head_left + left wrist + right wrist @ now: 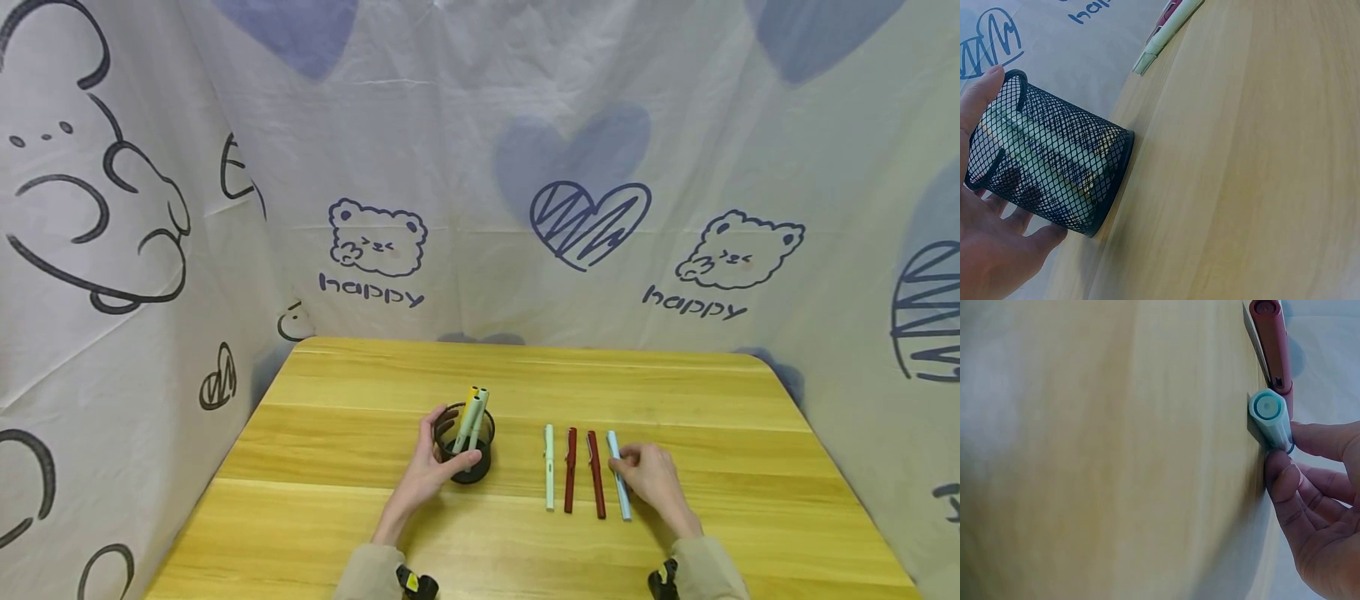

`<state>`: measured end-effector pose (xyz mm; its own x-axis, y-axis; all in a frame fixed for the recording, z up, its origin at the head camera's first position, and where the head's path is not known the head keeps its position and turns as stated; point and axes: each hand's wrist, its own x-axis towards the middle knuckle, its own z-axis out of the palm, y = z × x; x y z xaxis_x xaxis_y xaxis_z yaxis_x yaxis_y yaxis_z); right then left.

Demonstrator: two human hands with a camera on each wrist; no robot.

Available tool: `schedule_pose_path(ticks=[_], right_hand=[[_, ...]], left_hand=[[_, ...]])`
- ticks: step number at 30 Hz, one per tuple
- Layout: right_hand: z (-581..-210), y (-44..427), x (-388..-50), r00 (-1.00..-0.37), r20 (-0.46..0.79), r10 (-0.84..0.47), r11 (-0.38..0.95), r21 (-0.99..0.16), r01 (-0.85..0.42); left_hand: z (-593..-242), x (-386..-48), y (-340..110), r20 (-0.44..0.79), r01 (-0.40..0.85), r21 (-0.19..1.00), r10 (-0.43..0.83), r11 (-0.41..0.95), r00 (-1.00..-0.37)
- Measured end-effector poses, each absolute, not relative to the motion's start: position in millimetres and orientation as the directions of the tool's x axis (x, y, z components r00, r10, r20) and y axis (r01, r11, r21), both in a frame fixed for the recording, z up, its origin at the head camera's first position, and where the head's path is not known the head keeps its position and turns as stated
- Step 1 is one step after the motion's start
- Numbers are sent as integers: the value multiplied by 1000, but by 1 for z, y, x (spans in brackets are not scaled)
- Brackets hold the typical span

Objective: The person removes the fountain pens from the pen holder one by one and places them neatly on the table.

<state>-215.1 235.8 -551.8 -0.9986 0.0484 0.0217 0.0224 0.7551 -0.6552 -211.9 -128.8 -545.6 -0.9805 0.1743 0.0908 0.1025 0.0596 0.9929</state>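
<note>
A black mesh pen cup stands on the table, gripped around its side by my left hand. Inside it lean a yellow pen and two pale green pens. To the right, my right hand pinches a light blue pen between thumb and finger. That pen lies at the right end of a row, its round end facing the camera in the right wrist view. Beside it are two dark red pens, then a pale green pen at the row's left end.
The wooden table has a light yellow grain. Behind it and at both sides hangs a white cloth printed with hearts, bears and the word "happy". A small dark device is strapped at each wrist.
</note>
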Motion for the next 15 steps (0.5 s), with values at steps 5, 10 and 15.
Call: schedule_pose_path(ticks=[5, 10, 15], right_hand=[[-551, 237, -215, -999, 17, 41, 751, -660, 19], [-549, 238, -214, -999, -6, 49, 739, -672, 40], [-547, 240, -212, -999, 14, 39, 740, -672, 19]], left_hand=[[-546, -212, -129, 88, 100, 993, 176, 60, -980], [-545, -212, -129, 82, 95, 993, 178, 64, -981], [-545, -211, -129, 78, 90, 994, 178, 61, -981]])
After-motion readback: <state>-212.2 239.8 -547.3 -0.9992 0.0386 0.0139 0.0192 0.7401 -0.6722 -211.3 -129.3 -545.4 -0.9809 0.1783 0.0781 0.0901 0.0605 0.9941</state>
